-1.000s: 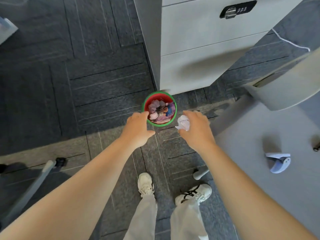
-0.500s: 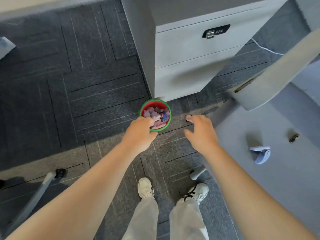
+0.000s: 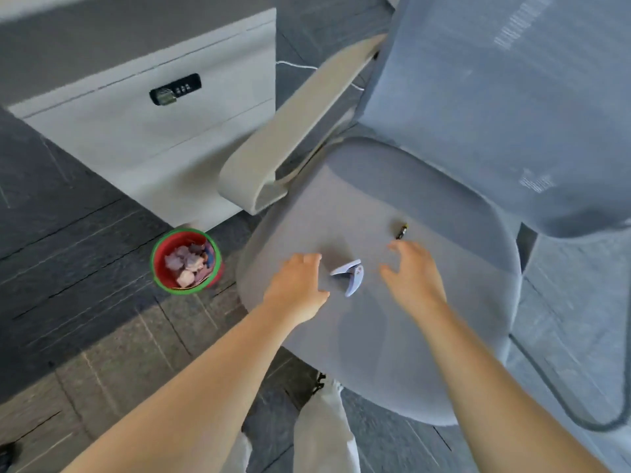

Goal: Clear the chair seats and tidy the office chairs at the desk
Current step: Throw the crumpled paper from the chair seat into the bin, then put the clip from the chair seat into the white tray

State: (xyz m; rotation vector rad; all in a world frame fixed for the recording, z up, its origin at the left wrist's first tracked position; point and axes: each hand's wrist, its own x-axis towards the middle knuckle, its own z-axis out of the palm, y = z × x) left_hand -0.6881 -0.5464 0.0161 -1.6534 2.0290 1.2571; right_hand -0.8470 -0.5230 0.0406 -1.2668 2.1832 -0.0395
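Two empty hands over an office chair seat, a clip between them.

A red bin (image 3: 186, 262) with a green rim stands on the carpet near the front corner of a white drawer cabinet (image 3: 143, 131), holding crumpled paper, just left of the grey chair seat (image 3: 392, 336). Over the seat's left edge the left hand (image 3: 295, 288) hovers with fingers loosely curled, holding nothing. A pale blue clip (image 3: 351, 276) lies on the seat between the hands, near the left hand. The right hand (image 3: 415, 276) has its fingers spread wide and empty. A small dark object (image 3: 401, 231), too small to tell, lies just beyond its fingertips, toward the seat's back edge.
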